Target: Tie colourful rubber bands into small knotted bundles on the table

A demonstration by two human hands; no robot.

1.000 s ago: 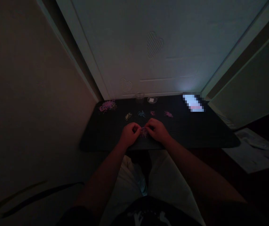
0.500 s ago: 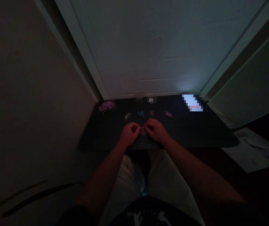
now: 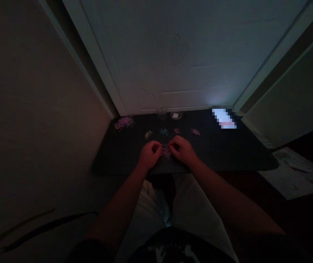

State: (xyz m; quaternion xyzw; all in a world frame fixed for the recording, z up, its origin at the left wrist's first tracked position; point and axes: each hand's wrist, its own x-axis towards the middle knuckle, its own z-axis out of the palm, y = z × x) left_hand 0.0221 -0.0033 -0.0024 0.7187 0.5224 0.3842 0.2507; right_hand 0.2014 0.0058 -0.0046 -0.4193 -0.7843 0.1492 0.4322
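Both my hands are low over the dark table (image 3: 123, 155), near its front edge. My left hand (image 3: 148, 155) is closed, thumb and fingertips pinched together. My right hand (image 3: 183, 151) pinches the same way just across from it, a small gap between them. Whatever the fingertips hold is too small and dark to name. In the gap lies a small heap of thin pinkish pieces (image 3: 166, 152). Beyond the hands stand separate little piles: pale yellow pieces (image 3: 148, 134), blue pieces (image 3: 164, 132), red-pink pieces (image 3: 176, 130) and purple pieces (image 3: 195, 132).
A larger pinkish-purple pile (image 3: 124, 123) sits at the table's back left. A clear cup (image 3: 161, 114) and a round clear lid (image 3: 176, 115) with a white square are at the back. A blurred-out bright screen (image 3: 224, 118) lies back right. A white door (image 3: 151, 65) rises behind.
Both hands have shifted very slightly away from me, still pinched. More of the small pinkish heap shows between them. The other piles stay where they were.
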